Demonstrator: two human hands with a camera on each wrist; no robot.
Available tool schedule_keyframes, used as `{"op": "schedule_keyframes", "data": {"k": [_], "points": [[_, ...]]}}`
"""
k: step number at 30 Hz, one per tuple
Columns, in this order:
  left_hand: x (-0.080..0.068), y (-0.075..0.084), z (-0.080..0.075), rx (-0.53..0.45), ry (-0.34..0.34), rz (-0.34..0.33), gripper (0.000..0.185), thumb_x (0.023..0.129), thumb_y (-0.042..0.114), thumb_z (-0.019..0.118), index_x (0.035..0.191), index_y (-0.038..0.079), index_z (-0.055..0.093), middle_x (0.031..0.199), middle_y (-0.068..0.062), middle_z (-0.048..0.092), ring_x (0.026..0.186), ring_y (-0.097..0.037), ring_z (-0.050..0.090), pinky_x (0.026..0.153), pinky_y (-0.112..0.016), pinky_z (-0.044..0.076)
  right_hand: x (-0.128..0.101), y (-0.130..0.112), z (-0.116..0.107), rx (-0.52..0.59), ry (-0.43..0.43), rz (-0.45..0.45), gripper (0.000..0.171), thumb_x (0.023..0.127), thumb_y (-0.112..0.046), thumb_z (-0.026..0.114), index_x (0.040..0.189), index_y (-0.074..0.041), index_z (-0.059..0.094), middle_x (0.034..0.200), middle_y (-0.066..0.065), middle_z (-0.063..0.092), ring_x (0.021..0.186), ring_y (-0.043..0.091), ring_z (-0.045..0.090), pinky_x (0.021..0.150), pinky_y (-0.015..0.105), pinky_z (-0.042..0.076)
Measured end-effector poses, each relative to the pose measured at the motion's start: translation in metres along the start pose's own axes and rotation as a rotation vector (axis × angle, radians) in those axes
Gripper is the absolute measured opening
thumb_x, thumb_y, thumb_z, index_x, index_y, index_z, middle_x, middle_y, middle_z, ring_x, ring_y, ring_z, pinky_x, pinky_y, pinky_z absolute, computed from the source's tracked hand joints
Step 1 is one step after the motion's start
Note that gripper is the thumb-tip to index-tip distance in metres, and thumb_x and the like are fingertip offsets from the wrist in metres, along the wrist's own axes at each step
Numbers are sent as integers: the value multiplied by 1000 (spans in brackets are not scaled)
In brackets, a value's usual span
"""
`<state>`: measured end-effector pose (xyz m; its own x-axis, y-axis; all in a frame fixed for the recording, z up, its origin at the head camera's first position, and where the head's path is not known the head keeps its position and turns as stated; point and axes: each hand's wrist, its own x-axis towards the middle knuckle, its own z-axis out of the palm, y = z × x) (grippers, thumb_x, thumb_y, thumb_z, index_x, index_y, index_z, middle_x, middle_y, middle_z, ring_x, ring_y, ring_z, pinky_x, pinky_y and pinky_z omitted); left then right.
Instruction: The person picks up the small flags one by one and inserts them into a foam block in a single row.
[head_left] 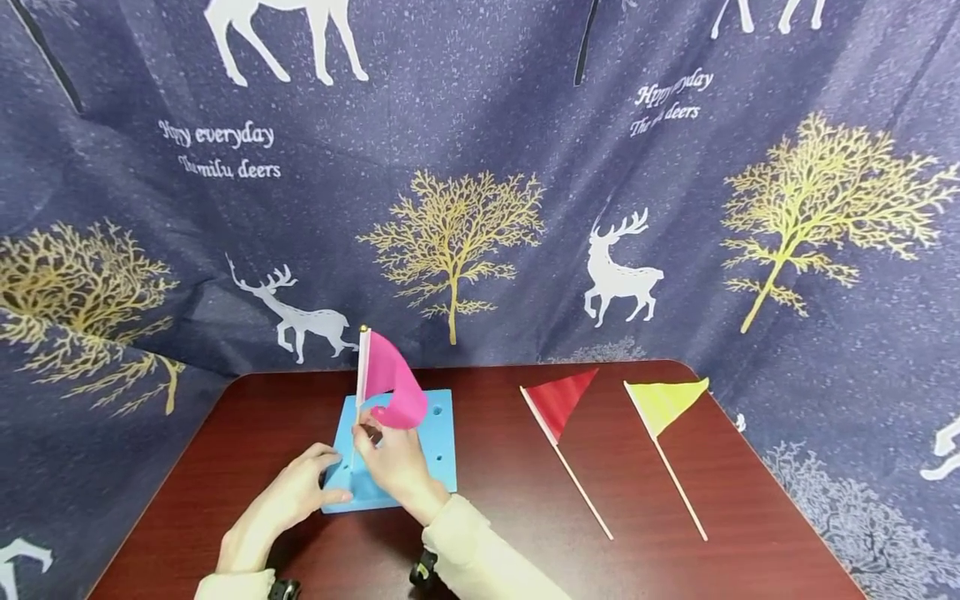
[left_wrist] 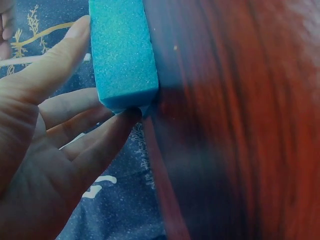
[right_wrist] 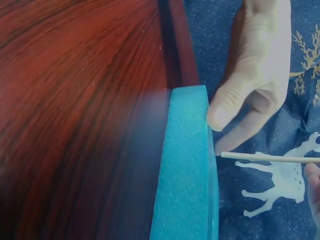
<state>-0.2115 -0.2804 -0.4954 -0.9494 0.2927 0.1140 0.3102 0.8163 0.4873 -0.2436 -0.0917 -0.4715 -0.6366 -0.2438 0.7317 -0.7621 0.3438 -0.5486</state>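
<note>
Three flags show in the head view, and one blue foam block (head_left: pixel 442 454) with several round holes lies on the dark wooden surface (head_left: pixel 525 533) at about 9 o'clock from its middle. The pink flag (head_left: pixel 393 383) stands upright over the block, its thin stick pinched between the fingers of the right hand (head_left: pixel 393 462), which is curled round it just above the foam. The left hand (head_left: pixel 288 496) lies flat with straight fingers, its tips pressing the block's near-left corner; in the left wrist view the fingertips (left_wrist: pixel 125 117) touch the foam's edge. The other two flags lie flat at about 3 o'clock from the block, well apart from both hands: one red flag (head_left: pixel 558 400) and, further right, one yellow flag (head_left: pixel 663 402), roughly parallel, pennants pointing toward 1 o'clock
</note>
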Motion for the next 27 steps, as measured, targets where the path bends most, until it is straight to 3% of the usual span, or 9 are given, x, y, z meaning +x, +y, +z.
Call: {"op": "schedule_keyframes", "data": {"k": [6,8,14,20,27], "points": [[5,0,1,-35,-19,-16,66,75,33,85,120,-9,63,122,-13,55,108,-31,58,91,-47,47,0,1,3,-86,7,25,10,93,-18,69,91,-15,60,68,-8,55,62,-1,50,56,9,39],[7,0,1,-55,-24,-27,66,75,33,85,121,-10,62,124,-14,54,108,-31,58,90,-47,48,0,2,3,-44,0,47,9,94,-17,67,91,-15,59,65,-8,55,60,-3,49,53,9,38],[9,2,-2,-87,-27,-29,67,75,33,85,123,-8,62,126,-14,54,104,-29,58,87,-45,48,4,2,6,23,-51,81,8,95,-11,64,90,-13,58,73,-7,55,65,-2,50,60,10,40],[7,2,-4,-84,-25,-38,66,75,33,86,122,-8,63,124,-14,55,105,-29,58,89,-47,48,4,2,12,-39,-59,89,7,95,-16,65,93,-13,59,64,-8,51,55,-3,43,52,10,37],[1,-3,-1,-73,-9,-37,63,75,34,85,120,-4,65,122,-10,56,103,-25,58,88,-44,48,-5,1,20,-98,-85,78,8,93,-14,67,97,-11,62,69,-8,58,61,-3,51,54,7,39]]}}
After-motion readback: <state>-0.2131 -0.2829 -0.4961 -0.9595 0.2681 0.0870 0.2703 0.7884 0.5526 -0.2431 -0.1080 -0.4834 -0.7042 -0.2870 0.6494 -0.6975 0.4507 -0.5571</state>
